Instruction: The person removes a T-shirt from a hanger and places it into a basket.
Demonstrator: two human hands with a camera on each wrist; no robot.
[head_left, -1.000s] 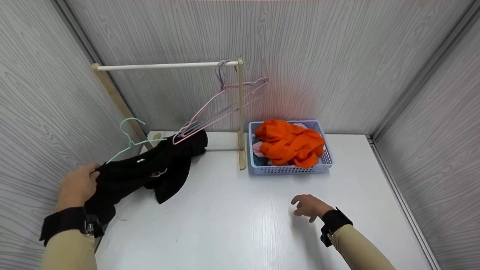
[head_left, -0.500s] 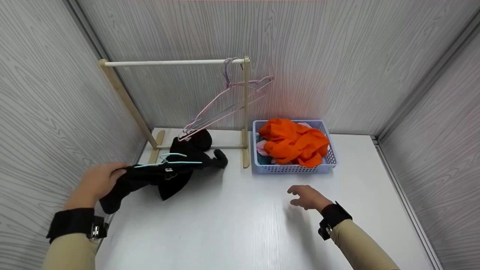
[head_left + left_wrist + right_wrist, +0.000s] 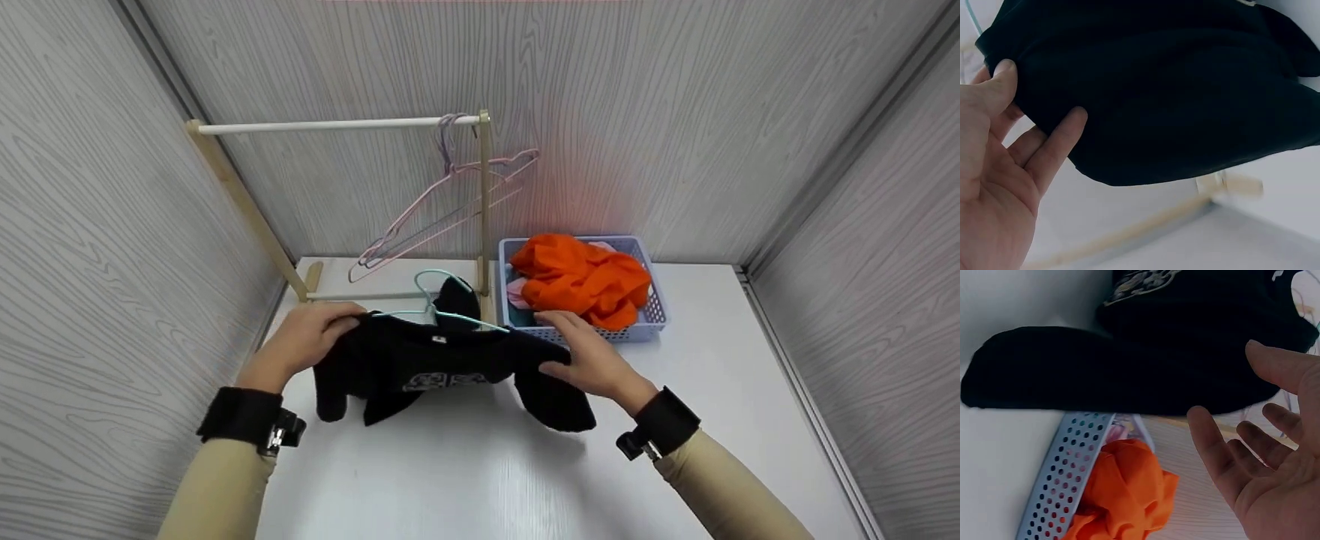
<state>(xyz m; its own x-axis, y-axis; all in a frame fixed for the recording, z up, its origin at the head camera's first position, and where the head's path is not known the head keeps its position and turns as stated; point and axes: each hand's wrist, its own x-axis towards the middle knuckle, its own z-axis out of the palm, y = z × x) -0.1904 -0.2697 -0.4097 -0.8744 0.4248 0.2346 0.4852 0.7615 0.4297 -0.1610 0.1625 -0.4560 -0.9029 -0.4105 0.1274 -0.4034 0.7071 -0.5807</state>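
A black shirt with a pale printed design and a small neck label hangs on a mint-green hanger, its hook pointing up. My left hand pinches the shirt's left shoulder; in the left wrist view the thumb lies on the cloth with other fingers behind it. At the opposite shoulder is my right hand, thumb and fingers spread apart around the cloth's edge. In the right wrist view its fingertips are right at the sleeve's border, not curled round it.
Behind the shirt stands a rack with a white rail and wooden posts. Pink and purple hangers hang at its right end. A light-blue basket holds an orange cloth and other fabrics. Grey wood-patterned walls enclose the white table.
My left hand has carried the shirt and hanger rightward to the middle, and the shirt now faces me spread out. My right hand has moved up and left to the shirt's other shoulder.
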